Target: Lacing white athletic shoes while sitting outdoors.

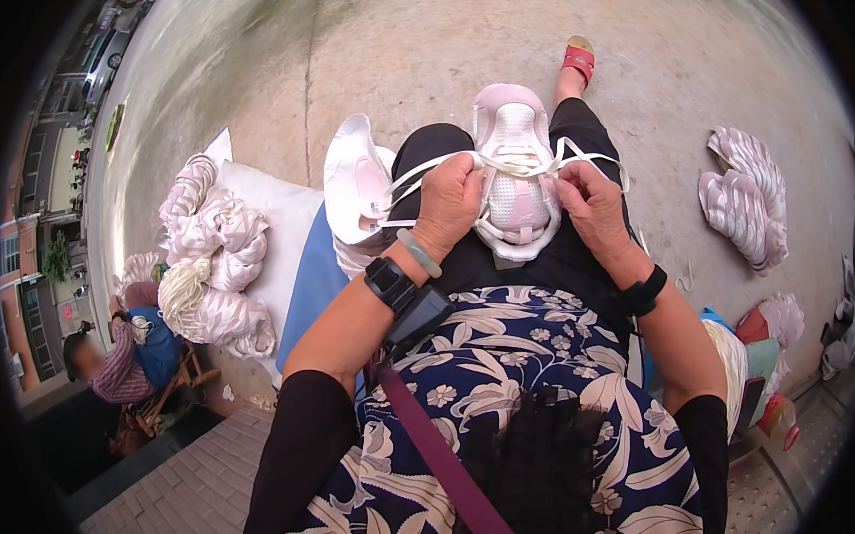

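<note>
A pink and white shoe upper (pixel 518 203) rests between my knees, its perforated tongue facing up. White shoelace (pixel 523 169) crosses its eyelet area, with loose lengths looping out on both sides. On the left side of the upper, my left hand (pixel 449 200) is closed round the lace, a strand trailing past it to the left. At the right edge, my right hand (pixel 590 205) pinches the lace between thumb and fingers, and a loop stands out above it. A second white and pink upper (pixel 357 180) lies beyond my left hand, beside my knee.
Bundled striped pink-and-white uppers (pixel 221 241) are heaped on a white sheet (pixel 276 202) at left, by a blue surface (pixel 313 271). More bundles (pixel 745 199) lie on the concrete floor at right. A person (pixel 125 362) sits far left. My red sandal (pixel 579 62) is ahead.
</note>
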The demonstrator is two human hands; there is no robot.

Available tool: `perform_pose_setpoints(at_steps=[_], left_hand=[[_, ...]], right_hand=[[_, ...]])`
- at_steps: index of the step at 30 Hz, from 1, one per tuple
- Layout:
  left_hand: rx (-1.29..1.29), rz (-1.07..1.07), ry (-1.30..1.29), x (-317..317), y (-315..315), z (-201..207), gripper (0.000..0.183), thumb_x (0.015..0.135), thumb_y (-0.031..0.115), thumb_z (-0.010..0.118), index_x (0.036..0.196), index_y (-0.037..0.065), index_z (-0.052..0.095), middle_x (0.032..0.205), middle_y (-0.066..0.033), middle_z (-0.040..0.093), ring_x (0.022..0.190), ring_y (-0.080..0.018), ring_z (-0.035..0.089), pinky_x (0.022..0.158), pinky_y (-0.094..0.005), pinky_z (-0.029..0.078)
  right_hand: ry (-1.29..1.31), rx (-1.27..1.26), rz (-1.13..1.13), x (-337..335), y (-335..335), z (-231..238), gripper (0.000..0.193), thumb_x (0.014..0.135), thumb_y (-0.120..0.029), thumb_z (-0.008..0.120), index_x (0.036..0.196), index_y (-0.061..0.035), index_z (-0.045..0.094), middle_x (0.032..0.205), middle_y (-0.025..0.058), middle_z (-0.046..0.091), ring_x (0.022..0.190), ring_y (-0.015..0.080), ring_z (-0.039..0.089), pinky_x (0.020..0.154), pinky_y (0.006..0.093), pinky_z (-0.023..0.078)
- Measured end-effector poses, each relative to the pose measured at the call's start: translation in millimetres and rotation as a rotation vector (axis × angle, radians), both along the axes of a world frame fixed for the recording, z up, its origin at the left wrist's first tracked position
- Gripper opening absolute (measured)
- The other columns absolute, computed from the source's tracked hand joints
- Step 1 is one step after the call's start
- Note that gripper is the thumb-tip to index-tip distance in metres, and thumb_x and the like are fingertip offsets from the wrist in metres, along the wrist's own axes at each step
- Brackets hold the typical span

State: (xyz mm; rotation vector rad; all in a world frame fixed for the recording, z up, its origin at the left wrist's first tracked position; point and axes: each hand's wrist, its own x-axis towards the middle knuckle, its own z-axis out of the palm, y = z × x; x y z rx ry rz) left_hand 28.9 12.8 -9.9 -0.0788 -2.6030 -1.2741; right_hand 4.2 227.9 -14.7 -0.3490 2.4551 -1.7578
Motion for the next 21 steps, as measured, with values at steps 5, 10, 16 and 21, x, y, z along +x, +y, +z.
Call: perform_pose_setpoints(at_steps=[5,10,16,21], left_hand=[[-0.140,-0.082,0.102,-6,3,1,0.012,0.080,0.007,0.059,0.077,0.001,0.050,0.060,-0.0117,0.049,0.054,-0.0223,0.050,0.051,-0.0320,0.041],[-0.072,-0.027,-0.059,13,6,19,0.030,0.074,0.012,0.066,0.096,0.002,0.048,0.072,-0.0135,0.054,0.060,-0.0294,0.053,0.057,-0.0338,0.044],[-0.304,-0.180,0.104,28,2,16,0.055,0.070,0.012,0.066,0.118,-0.003,0.043,0.090,-0.0188,0.055,0.079,-0.0342,0.057,0.068,-0.0378,0.047],[-0.258,-0.144,0.068,24,-1,0,0.044,0.073,0.007,0.061,0.114,-0.003,0.047,0.087,-0.0192,0.056,0.077,-0.0356,0.057,0.066,-0.0391,0.047]], right_hand=[[0.168,0.046,-0.021,-1,-3,15,0.004,0.078,-0.005,0.061,0.081,-0.0031,0.060,0.068,0.0098,0.057,0.060,0.0177,0.057,0.055,0.0267,0.044],[0.467,0.262,0.091,2,-17,19,0.008,0.072,-0.007,0.062,0.080,-0.0067,0.062,0.070,0.0089,0.057,0.062,0.0266,0.058,0.055,0.0343,0.045],[0.635,0.384,0.189,3,-50,16,0.006,0.068,-0.012,0.063,0.071,-0.0085,0.059,0.067,0.0071,0.053,0.064,0.0253,0.056,0.058,0.0371,0.039],[0.715,0.503,0.203,-7,-64,5,0.013,0.068,-0.018,0.066,0.071,-0.0093,0.057,0.068,0.0061,0.052,0.065,0.0235,0.055,0.061,0.0369,0.038]])
